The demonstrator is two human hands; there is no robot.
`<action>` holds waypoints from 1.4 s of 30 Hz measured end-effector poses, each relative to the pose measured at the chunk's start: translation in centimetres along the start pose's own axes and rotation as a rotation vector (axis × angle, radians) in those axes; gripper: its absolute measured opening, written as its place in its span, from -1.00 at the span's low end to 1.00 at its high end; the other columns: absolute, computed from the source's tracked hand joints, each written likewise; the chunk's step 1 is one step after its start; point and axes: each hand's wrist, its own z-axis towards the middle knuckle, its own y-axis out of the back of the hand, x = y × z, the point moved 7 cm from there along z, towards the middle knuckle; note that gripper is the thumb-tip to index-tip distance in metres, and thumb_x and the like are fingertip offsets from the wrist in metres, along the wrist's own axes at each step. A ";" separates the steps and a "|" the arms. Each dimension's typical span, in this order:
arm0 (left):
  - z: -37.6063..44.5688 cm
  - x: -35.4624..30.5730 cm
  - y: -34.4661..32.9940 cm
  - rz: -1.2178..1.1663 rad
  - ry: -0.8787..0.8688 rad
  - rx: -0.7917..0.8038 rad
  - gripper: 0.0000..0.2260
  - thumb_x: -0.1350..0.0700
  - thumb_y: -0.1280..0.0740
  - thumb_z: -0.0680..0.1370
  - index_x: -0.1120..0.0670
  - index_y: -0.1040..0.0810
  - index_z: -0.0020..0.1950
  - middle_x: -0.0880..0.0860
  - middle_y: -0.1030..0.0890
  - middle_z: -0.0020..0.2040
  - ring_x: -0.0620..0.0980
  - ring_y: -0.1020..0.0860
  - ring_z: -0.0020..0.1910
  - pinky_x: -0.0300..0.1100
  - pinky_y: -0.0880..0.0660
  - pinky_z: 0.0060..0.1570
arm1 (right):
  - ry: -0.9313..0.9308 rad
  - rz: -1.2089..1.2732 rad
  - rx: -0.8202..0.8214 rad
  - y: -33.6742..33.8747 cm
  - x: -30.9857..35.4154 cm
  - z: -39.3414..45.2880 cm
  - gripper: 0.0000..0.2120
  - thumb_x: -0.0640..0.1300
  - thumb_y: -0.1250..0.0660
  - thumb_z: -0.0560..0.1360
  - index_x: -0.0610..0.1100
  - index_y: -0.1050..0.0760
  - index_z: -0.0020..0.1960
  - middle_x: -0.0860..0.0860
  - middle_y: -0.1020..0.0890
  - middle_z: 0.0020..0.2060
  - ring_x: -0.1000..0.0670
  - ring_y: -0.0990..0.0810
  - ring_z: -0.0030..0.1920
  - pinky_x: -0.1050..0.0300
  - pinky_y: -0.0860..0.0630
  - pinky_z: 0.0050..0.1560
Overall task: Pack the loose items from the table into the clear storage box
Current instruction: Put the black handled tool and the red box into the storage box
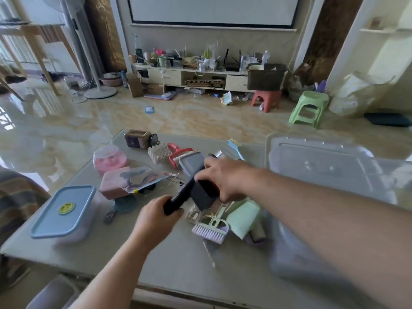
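Over the middle of the table [169, 262], my left hand [156, 216] grips the lower end of a long black stick-like tool [181, 194]. My right hand [220, 177] holds a flat black piece [201, 194] beside that tool's upper part. The clear storage box [330, 175] stands at the table's right side, blurred, behind my right forearm. Loose items lie around: a small brush with pale bristles [210, 230], a green pouch [242, 218], a pink round container [109, 159], a pink case [116, 186] and a red-handled roller [178, 153].
A blue-lidded food box [64, 211] sits at the table's left. A dark jar [140, 139] lies on its side at the far edge, next to a white holder with holes [159, 152]. A blue comb-like brush [235, 148] lies near the storage box. Stools stand on the floor beyond.
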 end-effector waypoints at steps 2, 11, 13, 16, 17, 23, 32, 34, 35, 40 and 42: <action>-1.5 -1.9 3.4 -0.098 -0.014 -0.134 -0.86 -0.03 -0.51 0.44 -0.11 -0.64 -0.04 -0.09 -0.65 -0.25 0.02 -0.60 -0.23 -0.05 -0.53 -0.20 | 0.069 0.229 -0.146 4.4 -0.3 -4.0 -0.30 -0.11 -0.62 0.32 0.26 -0.45 0.37 0.07 -0.40 0.13 0.03 -0.50 0.08 0.09 -0.55 -0.01; -5.6 -21.0 4.3 -0.152 -0.365 -0.071 -0.92 -0.13 -0.39 0.58 -0.18 -0.64 -0.04 -0.08 -0.64 -0.34 -0.11 -0.58 -0.39 -0.09 -0.53 -0.33 | -0.154 0.334 -0.541 11.1 -13.1 -25.2 -0.39 0.30 -0.58 0.18 0.18 -0.56 0.18 0.17 -0.49 -0.02 0.19 -0.58 -0.05 0.43 -0.43 -0.07; -5.4 -24.9 1.9 -0.104 -0.445 -0.024 -0.87 -0.16 -0.38 0.57 -0.15 -0.65 -0.03 -0.08 -0.64 -0.32 -0.08 -0.59 -0.37 -0.08 -0.54 -0.32 | -0.276 0.168 -0.456 7.5 -17.0 -27.1 -0.50 0.40 -0.47 0.19 0.25 -0.48 0.05 0.21 -0.50 -0.09 0.16 -0.56 -0.08 0.26 -0.49 -0.09; -5.3 -30.0 -2.9 0.044 -0.560 0.069 -0.81 -0.25 -0.33 0.56 -0.18 -0.61 0.02 -0.15 -0.59 -0.18 -0.17 -0.53 -0.27 -0.14 -0.47 -0.29 | -0.477 0.010 -0.194 -0.4 -23.0 -28.2 -0.54 0.36 -0.40 0.24 0.20 -0.38 0.03 0.17 -0.47 -0.12 0.07 -0.53 -0.12 0.03 -0.53 -0.14; -5.3 -31.4 -4.5 0.111 -0.594 0.090 -0.79 -0.28 -0.31 0.57 -0.20 -0.59 0.04 -0.16 -0.56 -0.16 -0.19 -0.51 -0.25 -0.17 -0.45 -0.29 | -0.518 0.002 -0.123 -2.7 -24.5 -28.5 -0.59 0.29 -0.41 0.27 0.18 -0.37 0.01 0.16 -0.46 -0.13 0.08 -0.52 -0.15 0.00 -0.56 -0.16; -3.6 -35.1 -11.1 0.292 -0.630 0.108 -0.70 -0.31 -0.24 0.58 -0.13 -0.60 0.04 -0.12 -0.50 -0.19 -0.08 -0.51 -0.24 -0.07 -0.54 -0.26 | -0.564 -0.053 -0.042 -9.6 -29.7 -26.7 -0.64 0.04 -0.45 0.41 0.06 -0.27 -0.04 0.10 -0.36 -0.11 -0.02 -0.50 -0.22 -0.03 -0.58 -0.25; -3.1 -33.9 -13.2 0.308 -0.643 -0.002 -0.71 -0.33 -0.19 0.57 -0.17 -0.54 0.04 -0.14 -0.51 -0.18 0.00 -0.51 -0.15 0.00 -0.52 -0.12 | -0.362 -0.318 -0.134 -13.4 -29.0 -19.3 -0.65 -0.15 -0.44 0.54 -0.15 -0.43 0.27 -0.09 -0.50 0.07 -0.11 -0.51 -0.28 0.02 -0.54 -0.37; -2.9 -33.9 -13.2 0.323 -0.649 -0.033 -0.70 -0.33 -0.18 0.57 -0.17 -0.54 0.06 -0.13 -0.51 -0.17 0.03 -0.51 -0.12 0.02 -0.52 -0.09 | -0.311 -0.265 -0.157 -13.8 -28.8 -18.9 -0.72 -0.14 -0.48 0.53 -0.14 -0.49 0.18 -0.08 -0.49 0.12 -0.13 -0.57 -0.25 -0.04 -0.60 -0.31; -2.8 -33.9 -13.2 0.318 -0.643 -0.035 -0.70 -0.33 -0.19 0.57 -0.17 -0.54 0.06 -0.13 -0.51 -0.17 0.04 -0.51 -0.12 0.02 -0.52 -0.08 | -0.295 -0.196 -0.138 -14.0 -28.8 -18.9 -0.73 -0.11 -0.50 0.53 -0.13 -0.52 0.17 -0.07 -0.52 0.12 -0.14 -0.60 -0.18 -0.06 -0.63 -0.22; -2.7 -33.9 -13.8 0.368 -0.656 -0.024 -0.69 -0.32 -0.21 0.57 -0.17 -0.56 0.10 -0.13 -0.54 -0.13 0.05 -0.52 -0.11 0.01 -0.50 -0.06 | -0.504 0.390 0.066 -15.3 -30.3 -21.5 -0.56 -0.19 -0.31 0.51 0.07 -0.51 0.36 0.05 -0.61 0.21 -0.14 -0.58 0.20 0.01 -0.53 0.12; -2.8 -33.8 -14.1 0.407 -0.668 -0.021 -0.69 -0.31 -0.23 0.58 -0.17 -0.58 0.14 -0.11 -0.56 -0.09 0.06 -0.53 -0.08 0.00 -0.47 -0.03 | -0.571 0.493 0.125 -15.2 -30.1 -22.2 -0.50 -0.19 -0.30 0.50 0.11 -0.51 0.41 0.12 -0.59 0.29 -0.10 -0.56 0.27 -0.01 -0.52 0.29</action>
